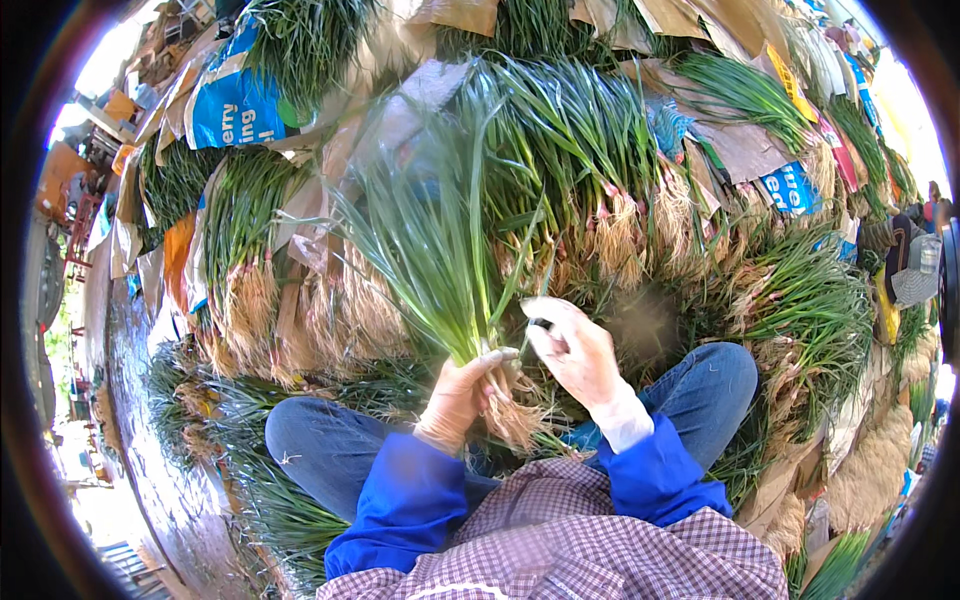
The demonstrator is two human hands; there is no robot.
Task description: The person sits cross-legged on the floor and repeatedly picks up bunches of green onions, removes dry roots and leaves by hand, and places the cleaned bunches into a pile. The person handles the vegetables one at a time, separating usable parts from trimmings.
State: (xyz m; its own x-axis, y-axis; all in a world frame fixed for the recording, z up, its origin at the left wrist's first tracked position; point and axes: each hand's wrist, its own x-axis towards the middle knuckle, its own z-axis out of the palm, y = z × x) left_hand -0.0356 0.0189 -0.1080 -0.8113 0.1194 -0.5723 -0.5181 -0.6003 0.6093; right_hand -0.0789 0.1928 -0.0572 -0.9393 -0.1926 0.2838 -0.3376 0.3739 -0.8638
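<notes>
My left hand (463, 394) is closed around the lower stems of a bunch of leafy allium plants (450, 262), spring onions or green garlic. Their long green leaves fan upward and away from me, partly blurred, while the pale stringy roots (514, 416) hang below my fist. Just right of the stems, my right hand (574, 352) is raised with curled fingers. A thin leaf lies close to its fingertips, but whether they pinch it cannot be made out. Beyond both hands rests a row of similar plants (570, 142) with pinkish stem bases and tangled roots (622, 232).
My bent knees in jeans (701, 397) flank the work. Loose greens (277, 480) lie at left, and another heap (802, 315) at right. Brown paper (742, 142) and blue printed bags (232, 109) lie among the bundles. A wet-looking floor (169, 450) runs along the left.
</notes>
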